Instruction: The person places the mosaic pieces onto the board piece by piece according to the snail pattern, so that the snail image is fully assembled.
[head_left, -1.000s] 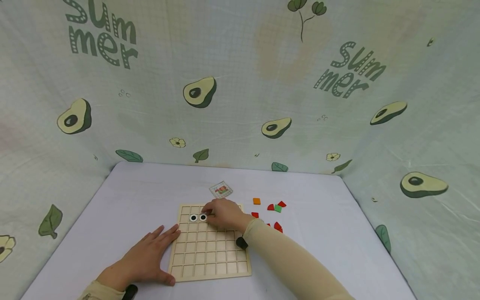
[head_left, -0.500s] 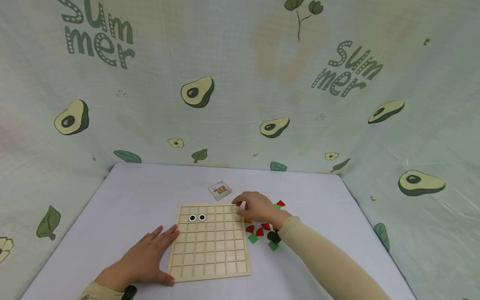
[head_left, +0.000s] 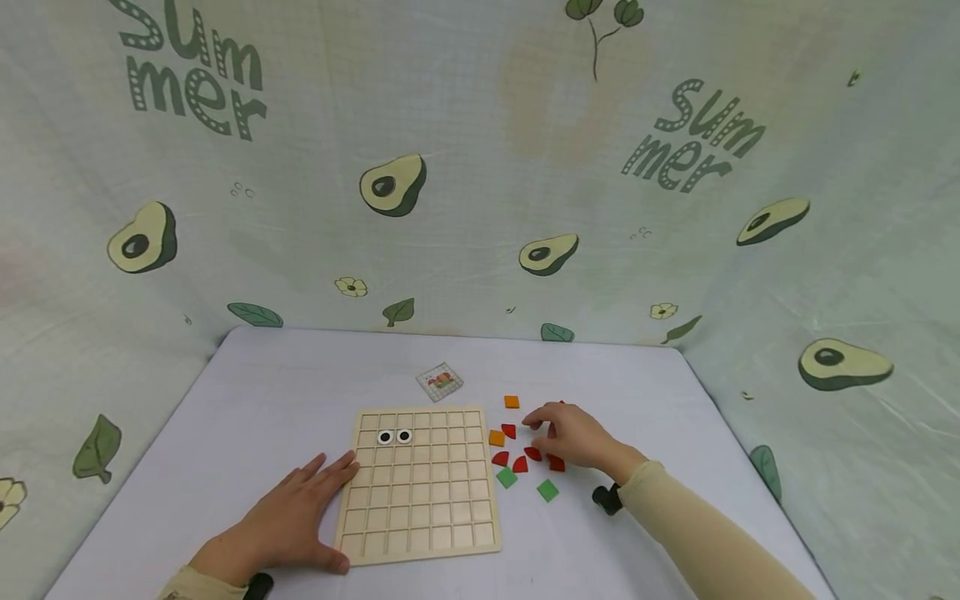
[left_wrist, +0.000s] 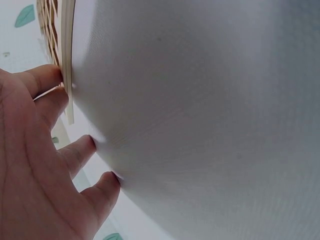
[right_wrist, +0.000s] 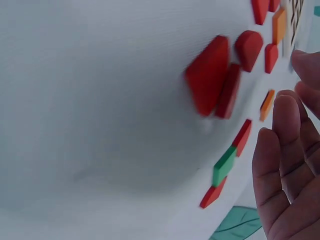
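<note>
A wooden grid board (head_left: pixel 431 493) lies on the white table, with two white eye pieces (head_left: pixel 405 436) with black pupils side by side in its second row. My left hand (head_left: pixel 288 518) is spread along the board's left edge; in the left wrist view its fingers touch the board's side and the cloth. Right of the board, my right hand (head_left: pixel 576 435) hovers over red pieces (head_left: pixel 520 464), fingers loosely bent and apart, holding nothing. The right wrist view has red pieces (right_wrist: pixel 209 77) and a green square (right_wrist: pixel 224 166) beside the fingers.
A small picture card (head_left: pixel 439 382) lies behind the board. Orange squares (head_left: pixel 512 402) and green squares (head_left: pixel 548 490) are scattered at the board's right. A printed cloth (head_left: pixel 465 208) stands behind and at both sides of the table.
My right hand has left the second eye piece on the board and moved right, over the loose pieces. My left hand has stayed at the board's edge.
</note>
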